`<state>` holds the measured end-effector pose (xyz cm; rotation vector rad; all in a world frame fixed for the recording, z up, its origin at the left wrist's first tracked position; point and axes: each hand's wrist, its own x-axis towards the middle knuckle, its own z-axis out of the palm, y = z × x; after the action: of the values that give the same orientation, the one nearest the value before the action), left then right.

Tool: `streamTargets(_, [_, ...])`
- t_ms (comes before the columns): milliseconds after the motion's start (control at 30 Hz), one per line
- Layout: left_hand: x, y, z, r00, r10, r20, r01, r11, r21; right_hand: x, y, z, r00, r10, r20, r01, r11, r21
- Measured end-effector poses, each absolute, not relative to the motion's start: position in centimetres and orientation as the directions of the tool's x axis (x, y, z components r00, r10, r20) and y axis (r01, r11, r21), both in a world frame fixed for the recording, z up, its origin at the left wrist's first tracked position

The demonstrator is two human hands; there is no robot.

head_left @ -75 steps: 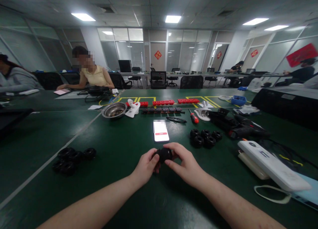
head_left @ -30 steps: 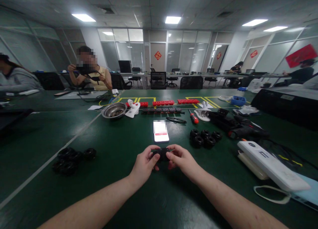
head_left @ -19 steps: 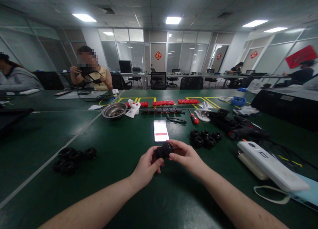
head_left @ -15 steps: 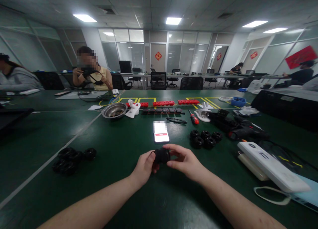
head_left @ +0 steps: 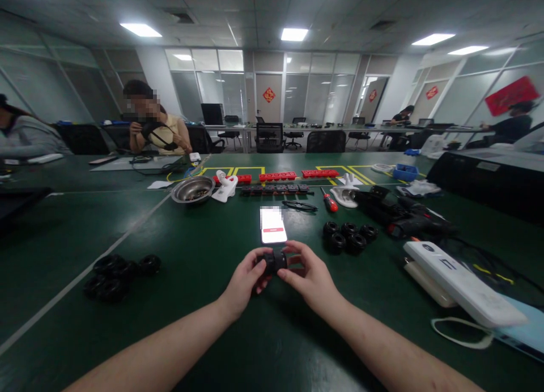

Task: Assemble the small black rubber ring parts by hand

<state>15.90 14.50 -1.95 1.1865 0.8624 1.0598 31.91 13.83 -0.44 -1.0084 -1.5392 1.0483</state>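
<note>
A person's bare hands meet over a green table (head_left: 191, 239), a black part (head_left: 275, 261) raised between them. The left hand (head_left: 245, 276) has it closed between thumb and fingers; the right hand (head_left: 312, 273) curves about its other end, thumb against it, though how firmly cannot be told. Handling appears to be in mid-course: the piece has not been set down, and whether any join in it is complete is hidden by the fingers. Just beyond the grip lies a lit phone (head_left: 273, 230). Black ringed pieces (head_left: 349, 230) to the grip's right and a second cluster (head_left: 149, 264) well to its left both lie untouched. Farther past the hands sit a red-handled screwdriver (head_left: 330, 204), a steel bowl (head_left: 178, 196) with small pieces inside, a dark strip (head_left: 275, 190) and red trays (head_left: 277, 177). Across the table, left of the grip, a person in a yellow top (head_left: 168, 126) lifts a black object. Behind are office chairs (head_left: 270, 137), glass partitions and bright ceiling panels (head_left: 294, 35).
</note>
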Motion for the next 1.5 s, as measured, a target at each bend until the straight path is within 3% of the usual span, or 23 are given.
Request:
streamTargets(167, [16.0, 14.0, -1.7, 0.287, 0.953, 0.097, -0.051, -0.086, 0.995, 32.1, 14.6, -0.2, -0.271, 0.960, 0.069, -0.031, 0.063, -0.998])
streamTargets(333, [15.8, 13.8, -1.4, 0.285, 0.948, 0.141, 0.029, -0.156, 0.987, 31.9, 14.0, 0.1, -0.298, 0.944, 0.141, -0.109, 0.112, -0.988])
streamTargets(467, [15.8, 13.7, -0.9, 0.386, 0.908, 0.162, 0.014, -0.181, 0.983, 31.9, 14.0, 0.1, -0.249, 0.953, 0.171, -0.060, 0.161, -0.985])
streamTargets(600, [15.8, 14.1, -1.4, 0.388, 0.916, 0.101, 0.012, -0.115, 0.993, 32.2, 13.9, 0.3, -0.284, 0.927, 0.245, 0.090, 0.280, -0.956])
streamTargets(733, [15.8, 14.7, -2.3, 0.327, 0.943, 0.058, 0.080, -0.089, 0.993, 32.3, 13.0, 1.1, -0.376, 0.819, 0.433, 0.294, 0.549, -0.783])
streamTargets(867, [16.1, 14.7, -2.1, 0.191, 0.981, -0.030, 0.091, 0.013, 0.996, 32.2, 12.4, 1.4, -0.465, 0.762, 0.451, 0.323, 0.620, -0.715])
streamTargets(1033, [16.2, 14.6, -1.1, 0.145, 0.988, -0.061, -0.029, 0.066, 0.997, 31.8, 13.0, 0.0, -0.361, 0.827, 0.432, 0.297, 0.541, -0.787])
streamTargets(1167, [15.8, 14.7, -1.3, 0.216, 0.976, 0.015, -0.013, -0.013, 1.000, 31.8, 13.4, -0.6, -0.228, 0.906, 0.357, 0.182, 0.400, -0.898])
streamTargets(1333, [15.6, 14.4, -1.5, 0.332, 0.935, 0.124, -0.130, -0.085, 0.988, 32.2, 13.5, 0.3, -0.245, 0.921, 0.304, 0.154, 0.346, -0.926])
streamTargets(1500, [16.1, 14.0, -1.1, 0.365, 0.929, 0.060, -0.035, -0.051, 0.998, 32.4, 13.7, 0.4, -0.219, 0.934, 0.282, 0.139, 0.316, -0.939])
